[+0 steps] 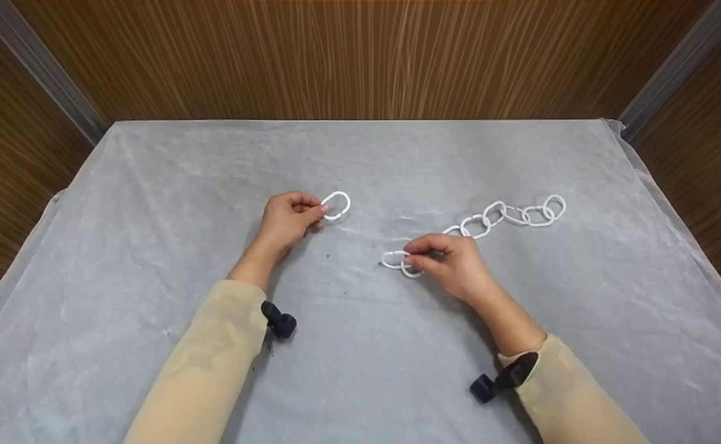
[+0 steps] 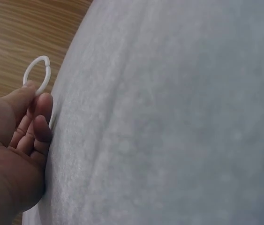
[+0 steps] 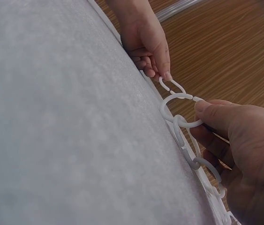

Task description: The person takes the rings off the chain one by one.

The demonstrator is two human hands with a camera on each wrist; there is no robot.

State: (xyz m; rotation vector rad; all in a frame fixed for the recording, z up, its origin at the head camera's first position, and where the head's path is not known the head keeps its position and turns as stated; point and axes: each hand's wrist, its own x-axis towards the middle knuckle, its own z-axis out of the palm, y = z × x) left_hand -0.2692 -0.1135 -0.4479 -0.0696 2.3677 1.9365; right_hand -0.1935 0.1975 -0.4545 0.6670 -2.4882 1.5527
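Between thumb and fingertips, my left hand [image 1: 289, 222] pinches a single white plastic oval link [image 1: 348, 200], held up left of centre in the head view. This link shows a small gap in its side in the left wrist view. My right hand [image 1: 456, 265] pinches the end of a white plastic chain [image 1: 503, 213] made of several such links. Its end link [image 3: 163, 108] has a visible split beside my right thumb in the right wrist view. From there the chain passes behind the right hand, which hides part of it, and trails to the right over the cloth.
A grey cloth [image 1: 360, 345] covers the table. Wood-grain panels [image 1: 360, 61] stand behind it and at both sides, with grey metal strips [image 1: 45, 68] at the corners. Dark camera mounts [image 1: 280, 320] sit at the cuffs of both light sleeves.
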